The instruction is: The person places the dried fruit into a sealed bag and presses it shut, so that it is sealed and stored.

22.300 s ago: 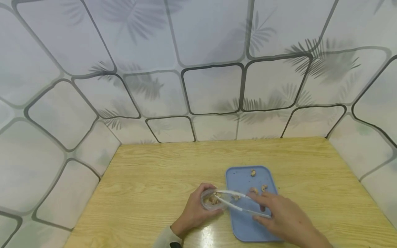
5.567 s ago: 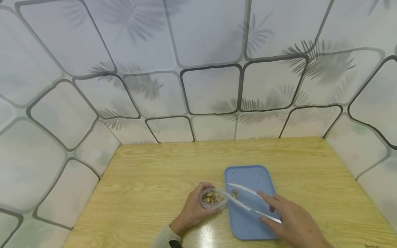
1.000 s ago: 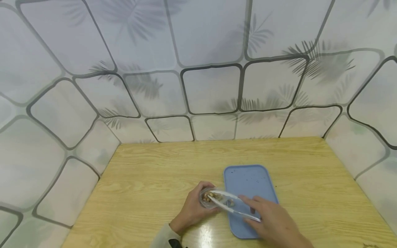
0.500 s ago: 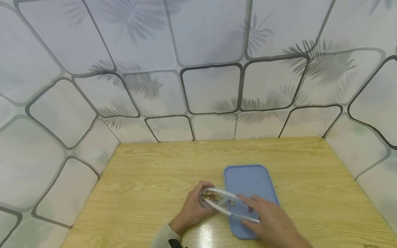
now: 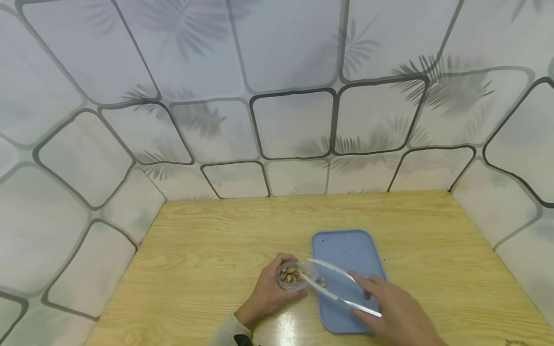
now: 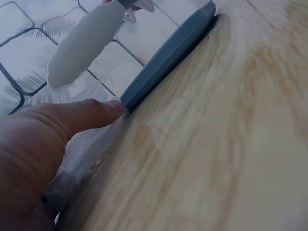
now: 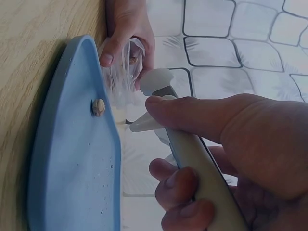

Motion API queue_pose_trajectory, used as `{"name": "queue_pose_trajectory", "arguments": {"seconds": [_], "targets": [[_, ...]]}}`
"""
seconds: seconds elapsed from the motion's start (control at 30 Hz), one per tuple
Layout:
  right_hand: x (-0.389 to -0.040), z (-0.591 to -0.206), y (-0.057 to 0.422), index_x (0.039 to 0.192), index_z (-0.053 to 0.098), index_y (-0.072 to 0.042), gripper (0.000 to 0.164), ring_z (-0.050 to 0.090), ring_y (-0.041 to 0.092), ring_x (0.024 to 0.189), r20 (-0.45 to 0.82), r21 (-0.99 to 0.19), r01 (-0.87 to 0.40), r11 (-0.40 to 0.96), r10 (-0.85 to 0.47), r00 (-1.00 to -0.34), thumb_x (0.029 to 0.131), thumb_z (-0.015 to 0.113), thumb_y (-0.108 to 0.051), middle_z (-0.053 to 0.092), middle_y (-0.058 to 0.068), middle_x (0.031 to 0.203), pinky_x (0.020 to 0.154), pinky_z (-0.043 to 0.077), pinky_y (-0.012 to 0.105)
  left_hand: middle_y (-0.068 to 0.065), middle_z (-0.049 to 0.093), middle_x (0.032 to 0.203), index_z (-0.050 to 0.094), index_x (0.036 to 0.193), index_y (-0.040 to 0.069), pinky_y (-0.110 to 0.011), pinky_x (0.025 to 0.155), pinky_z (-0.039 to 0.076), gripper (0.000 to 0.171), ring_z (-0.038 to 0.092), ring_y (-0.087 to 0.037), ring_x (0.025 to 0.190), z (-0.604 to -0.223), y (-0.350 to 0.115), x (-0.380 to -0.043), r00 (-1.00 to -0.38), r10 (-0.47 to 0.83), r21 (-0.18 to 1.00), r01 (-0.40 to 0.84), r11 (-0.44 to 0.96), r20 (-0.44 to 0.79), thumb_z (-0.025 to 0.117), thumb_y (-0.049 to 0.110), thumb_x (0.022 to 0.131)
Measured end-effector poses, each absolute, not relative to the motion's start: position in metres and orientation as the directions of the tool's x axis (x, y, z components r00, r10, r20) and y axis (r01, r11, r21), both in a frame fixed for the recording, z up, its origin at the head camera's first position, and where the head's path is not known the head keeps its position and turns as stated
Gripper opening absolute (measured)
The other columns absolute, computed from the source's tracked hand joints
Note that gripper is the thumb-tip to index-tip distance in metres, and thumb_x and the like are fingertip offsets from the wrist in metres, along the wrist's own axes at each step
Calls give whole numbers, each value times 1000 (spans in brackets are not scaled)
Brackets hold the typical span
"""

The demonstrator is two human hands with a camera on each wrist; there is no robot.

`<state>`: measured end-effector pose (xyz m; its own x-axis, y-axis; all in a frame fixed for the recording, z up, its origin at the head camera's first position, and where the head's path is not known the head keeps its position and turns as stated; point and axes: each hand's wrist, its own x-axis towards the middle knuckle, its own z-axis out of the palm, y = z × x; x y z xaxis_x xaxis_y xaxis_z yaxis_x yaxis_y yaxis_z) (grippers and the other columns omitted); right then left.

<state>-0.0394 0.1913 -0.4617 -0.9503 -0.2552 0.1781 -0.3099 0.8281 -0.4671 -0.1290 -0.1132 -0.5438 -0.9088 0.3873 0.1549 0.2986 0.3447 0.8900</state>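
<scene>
Bare wooden table lies open across the frame's centre and left, while the blue tray, plastic cup and tongs crowd the lower middle, patterned walls closing three sides.

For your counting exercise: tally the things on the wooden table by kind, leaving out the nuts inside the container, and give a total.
Blue tray: 1
Clear plastic container: 1
White tongs: 1
Loose nut on the tray: 1
Total: 4

A home-like corner: wooden table against leaf-patterned wallpaper.
</scene>
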Motion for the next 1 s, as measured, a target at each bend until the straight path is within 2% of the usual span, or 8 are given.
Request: {"name": "queue_pose_trajectory", "arguments": {"seconds": [0.33, 0.5, 0.73, 0.9, 1.0], "targets": [[-29, -472, 198, 147, 68, -18, 75, 36, -7, 66, 100, -475, -242, 846, -221, -970, 81, 95, -43, 56, -17, 91, 59, 37, 22, 9, 73, 133, 62, 136, 25, -32, 113, 48, 71, 67, -13, 124, -545, -114, -127, -911, 384, 891, 294, 346, 151, 101, 27, 77], [-22, -482, 205, 145, 70, -15, 75, 37, -10, 66, 174, -491, -262, 831, -201, -964, 78, 97, -38, 56, -17, 89, 57, 37, 21, 8, 74, 133, 62, 135, 25, -33, 114, 48, 71, 67, -13, 125, -546, -114, -127, -912, 382, 891, 293, 347, 151, 101, 26, 76], [-21, -492, 212, 149, 67, -17, 75, 35, -6, 64, 95, -518, -165, 840, -135, -986, 82, 95, -37, 55, -18, 91, 58, 37, 22, 0, 74, 133, 63, 136, 20, -32, 112, 49, 70, 69, -19, 122, -548, -115, -128, -900, 385, 869, 346, 352, 203, 100, 24, 77], [-17, -503, 217, 142, 72, -14, 72, 35, -8, 66, 200, -481, -217, 850, -135, -970, 78, 97, -36, 49, -22, 86, 58, 37, 22, 1, 74, 134, 62, 136, 21, -31, 111, 49, 70, 68, -17, 122, -547, -113, -128, -903, 386, 872, 336, 357, 190, 100, 26, 78], [-15, -508, 220, 142, 72, -14, 71, 36, -8, 67, 198, -472, -212, 856, -132, -971, 79, 96, -38, 49, -23, 85, 58, 37, 23, 3, 74, 134, 62, 136, 23, -30, 111, 48, 70, 68, -15, 123, -547, -113, -128, -906, 387, 879, 321, 354, 175, 100, 27, 78]]}}
